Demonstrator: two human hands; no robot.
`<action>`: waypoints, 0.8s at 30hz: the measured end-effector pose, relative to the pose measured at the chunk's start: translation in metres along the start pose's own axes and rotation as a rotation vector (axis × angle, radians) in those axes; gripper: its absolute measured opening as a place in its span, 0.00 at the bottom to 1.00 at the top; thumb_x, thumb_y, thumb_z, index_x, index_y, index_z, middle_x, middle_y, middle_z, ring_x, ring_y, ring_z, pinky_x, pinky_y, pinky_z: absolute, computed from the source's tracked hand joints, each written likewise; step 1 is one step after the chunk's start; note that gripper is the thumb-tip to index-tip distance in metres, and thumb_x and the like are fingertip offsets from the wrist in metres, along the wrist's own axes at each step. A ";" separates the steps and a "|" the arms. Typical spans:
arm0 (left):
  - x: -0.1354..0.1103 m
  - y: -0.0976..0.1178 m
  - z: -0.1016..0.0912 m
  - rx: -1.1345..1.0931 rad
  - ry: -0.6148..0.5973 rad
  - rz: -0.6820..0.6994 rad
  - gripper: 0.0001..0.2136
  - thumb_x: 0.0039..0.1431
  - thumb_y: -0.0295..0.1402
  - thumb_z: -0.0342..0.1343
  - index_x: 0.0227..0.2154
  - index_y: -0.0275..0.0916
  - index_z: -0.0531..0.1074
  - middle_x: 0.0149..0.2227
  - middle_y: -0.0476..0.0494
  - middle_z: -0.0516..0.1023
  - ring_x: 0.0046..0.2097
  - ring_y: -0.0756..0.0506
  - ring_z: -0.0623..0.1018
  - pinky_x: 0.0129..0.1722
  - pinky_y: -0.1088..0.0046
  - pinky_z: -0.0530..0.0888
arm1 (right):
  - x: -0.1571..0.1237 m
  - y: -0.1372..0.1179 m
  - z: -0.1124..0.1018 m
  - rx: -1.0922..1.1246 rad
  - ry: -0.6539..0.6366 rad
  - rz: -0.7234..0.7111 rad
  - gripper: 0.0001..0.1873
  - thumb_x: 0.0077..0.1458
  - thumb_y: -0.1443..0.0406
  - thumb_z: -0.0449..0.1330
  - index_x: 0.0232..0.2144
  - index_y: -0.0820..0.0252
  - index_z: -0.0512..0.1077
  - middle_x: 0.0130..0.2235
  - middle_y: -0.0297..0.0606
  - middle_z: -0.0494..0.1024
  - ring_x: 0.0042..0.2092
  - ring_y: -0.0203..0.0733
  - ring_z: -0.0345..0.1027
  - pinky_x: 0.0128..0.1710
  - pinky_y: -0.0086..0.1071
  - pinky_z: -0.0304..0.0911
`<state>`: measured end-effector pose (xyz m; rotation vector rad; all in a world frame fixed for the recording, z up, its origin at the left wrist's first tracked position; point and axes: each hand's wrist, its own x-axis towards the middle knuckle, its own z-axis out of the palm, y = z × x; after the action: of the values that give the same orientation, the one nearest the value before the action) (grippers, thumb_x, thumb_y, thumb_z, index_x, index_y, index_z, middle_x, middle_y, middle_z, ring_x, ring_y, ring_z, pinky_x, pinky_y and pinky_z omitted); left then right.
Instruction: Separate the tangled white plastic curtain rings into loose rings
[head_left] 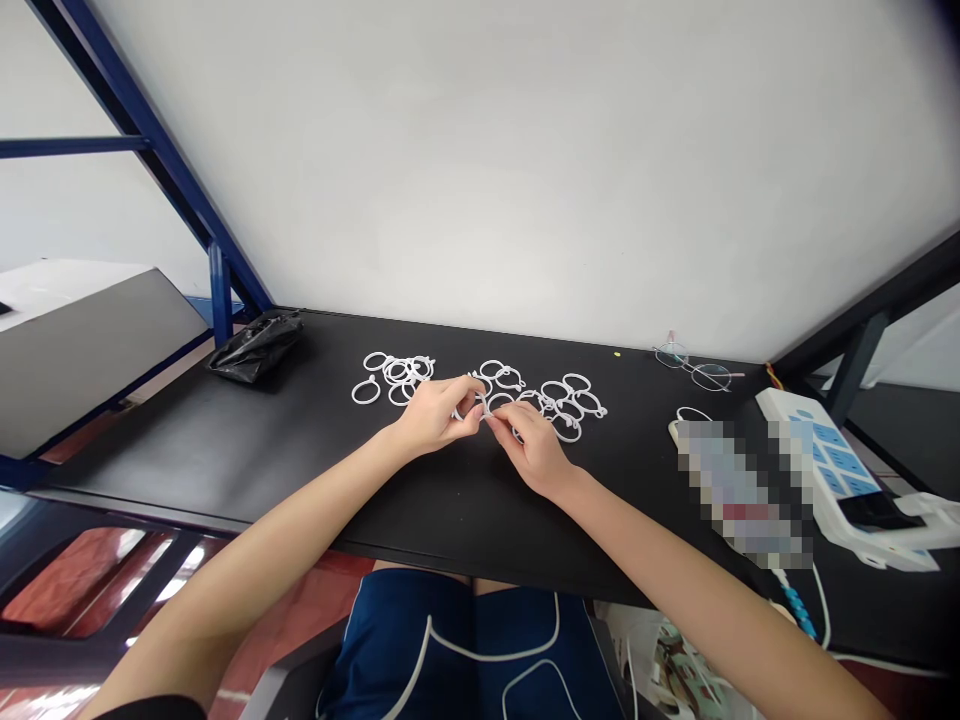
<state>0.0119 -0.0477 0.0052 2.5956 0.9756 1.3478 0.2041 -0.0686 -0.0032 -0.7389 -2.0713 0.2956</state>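
On the black table (pixel 225 440) lie several white plastic rings in two heaps: one pile (pixel 394 376) to the left and a second pile (pixel 559 398) in the middle. My left hand (pixel 435 412) and my right hand (pixel 529 445) meet between the heaps, fingertips pinched together on a single white ring (pixel 480 408). Both hands rest on the tabletop in front of the middle pile. Most of the pinched ring is hidden by my fingers.
A crumpled black plastic bag (pixel 257 346) lies at the table's back left. A pair of glasses (pixel 694 366) rests at the back right, next to a white power strip (pixel 840 470) and a blurred object. Blue steel framing (pixel 217 290) stands at the left.
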 end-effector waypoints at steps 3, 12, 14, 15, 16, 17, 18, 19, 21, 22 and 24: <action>0.001 0.002 0.000 -0.011 0.000 -0.012 0.08 0.62 0.35 0.46 0.36 0.37 0.67 0.23 0.52 0.69 0.24 0.53 0.70 0.26 0.80 0.68 | -0.001 0.000 -0.001 0.013 -0.012 0.007 0.09 0.65 0.64 0.51 0.32 0.57 0.68 0.28 0.35 0.72 0.31 0.39 0.66 0.34 0.35 0.65; 0.000 0.006 0.003 -0.114 0.033 -0.059 0.09 0.64 0.37 0.46 0.36 0.37 0.67 0.21 0.53 0.69 0.22 0.54 0.69 0.24 0.81 0.68 | -0.003 -0.004 -0.001 0.035 0.000 0.018 0.08 0.64 0.65 0.51 0.32 0.56 0.67 0.29 0.36 0.73 0.30 0.39 0.68 0.32 0.33 0.65; 0.000 0.007 0.004 -0.126 0.039 -0.068 0.11 0.64 0.38 0.45 0.35 0.37 0.67 0.21 0.53 0.69 0.22 0.54 0.69 0.24 0.80 0.68 | -0.003 -0.005 -0.001 0.039 0.002 0.015 0.08 0.64 0.65 0.51 0.32 0.56 0.67 0.29 0.36 0.74 0.30 0.39 0.68 0.31 0.33 0.65; 0.000 0.007 0.004 -0.131 0.043 -0.069 0.11 0.64 0.39 0.45 0.35 0.37 0.67 0.21 0.53 0.69 0.22 0.54 0.69 0.24 0.80 0.68 | -0.003 -0.005 -0.001 0.044 0.001 0.017 0.08 0.64 0.65 0.51 0.32 0.56 0.67 0.28 0.35 0.73 0.29 0.39 0.68 0.31 0.33 0.65; 0.000 0.007 0.005 -0.135 0.045 -0.067 0.11 0.64 0.39 0.45 0.35 0.37 0.67 0.21 0.53 0.69 0.22 0.54 0.69 0.24 0.80 0.68 | -0.004 -0.006 -0.001 0.051 0.001 0.020 0.08 0.64 0.65 0.51 0.32 0.56 0.67 0.28 0.35 0.73 0.29 0.38 0.68 0.30 0.33 0.65; 0.000 0.008 0.005 -0.139 0.049 -0.065 0.11 0.64 0.39 0.45 0.35 0.37 0.67 0.21 0.53 0.70 0.22 0.54 0.69 0.24 0.80 0.68 | -0.004 -0.006 0.000 0.058 0.001 0.024 0.08 0.64 0.65 0.51 0.33 0.56 0.67 0.28 0.35 0.73 0.28 0.38 0.68 0.30 0.32 0.65; 0.000 0.008 0.005 -0.142 0.054 -0.062 0.11 0.64 0.38 0.45 0.35 0.37 0.67 0.21 0.53 0.70 0.22 0.54 0.69 0.24 0.80 0.67 | -0.004 -0.006 0.000 0.061 0.001 0.029 0.08 0.65 0.65 0.50 0.33 0.56 0.67 0.27 0.34 0.73 0.28 0.37 0.68 0.30 0.32 0.65; 0.000 0.009 0.005 -0.145 0.059 -0.057 0.10 0.64 0.38 0.45 0.35 0.37 0.67 0.21 0.53 0.70 0.22 0.54 0.69 0.24 0.80 0.67 | -0.005 -0.006 0.001 0.062 0.004 0.032 0.08 0.65 0.65 0.50 0.33 0.56 0.66 0.27 0.34 0.72 0.27 0.37 0.67 0.29 0.32 0.65; 0.000 0.009 0.005 -0.149 0.071 -0.048 0.10 0.64 0.37 0.45 0.35 0.37 0.67 0.20 0.54 0.69 0.21 0.54 0.68 0.23 0.81 0.66 | -0.006 -0.007 0.002 0.058 0.017 0.035 0.08 0.65 0.64 0.50 0.33 0.56 0.66 0.26 0.33 0.71 0.26 0.36 0.66 0.28 0.31 0.64; 0.000 0.009 0.005 -0.149 0.076 -0.043 0.09 0.64 0.36 0.45 0.35 0.37 0.67 0.20 0.54 0.68 0.21 0.54 0.68 0.23 0.81 0.66 | -0.006 -0.007 0.002 0.058 0.022 0.039 0.08 0.65 0.64 0.50 0.32 0.56 0.65 0.25 0.32 0.71 0.25 0.36 0.66 0.28 0.30 0.64; 0.000 0.009 0.005 -0.147 0.088 -0.030 0.09 0.64 0.36 0.46 0.34 0.37 0.67 0.19 0.55 0.67 0.21 0.55 0.67 0.22 0.81 0.65 | -0.007 -0.008 0.003 0.070 0.027 0.042 0.10 0.65 0.65 0.50 0.31 0.56 0.65 0.23 0.31 0.69 0.25 0.35 0.65 0.27 0.30 0.63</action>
<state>0.0204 -0.0540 0.0051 2.4246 0.8860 1.4780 0.2010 -0.0788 -0.0058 -0.7410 -2.0115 0.3771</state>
